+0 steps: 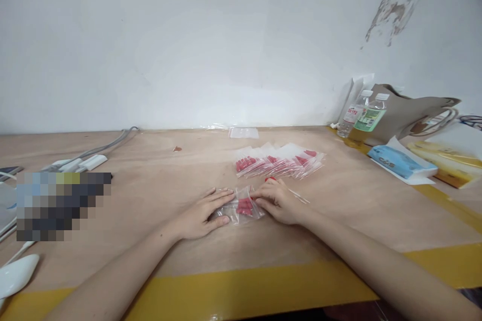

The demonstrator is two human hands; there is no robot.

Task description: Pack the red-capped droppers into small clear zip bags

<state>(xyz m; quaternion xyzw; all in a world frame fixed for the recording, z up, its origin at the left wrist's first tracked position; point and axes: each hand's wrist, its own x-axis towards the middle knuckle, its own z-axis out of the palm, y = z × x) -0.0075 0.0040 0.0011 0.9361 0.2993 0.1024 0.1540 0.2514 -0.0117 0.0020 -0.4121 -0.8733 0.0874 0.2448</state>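
Observation:
A small clear plastic bag [242,206] holding several red pieces lies flat on the wooden table [150,220] between my hands. My left hand [203,213] rests on the bag's left edge, fingers stretched flat over the plastic and thumb pinching it. My right hand [276,200] presses on the bag's right edge with its fingers curled down onto it. Just behind, a fanned row of similar filled bags [280,163] lies on the table. One loose red piece [269,179] peeks out behind my right hand.
Empty clear bags [243,133] lie by the wall. At the right stand two water bottles [363,113], a brown paper bag [410,113] and a blue tissue pack [399,161]. A white power strip with cables [81,162] and a white object [17,273] sit left. Yellow tape [241,293] edges the table.

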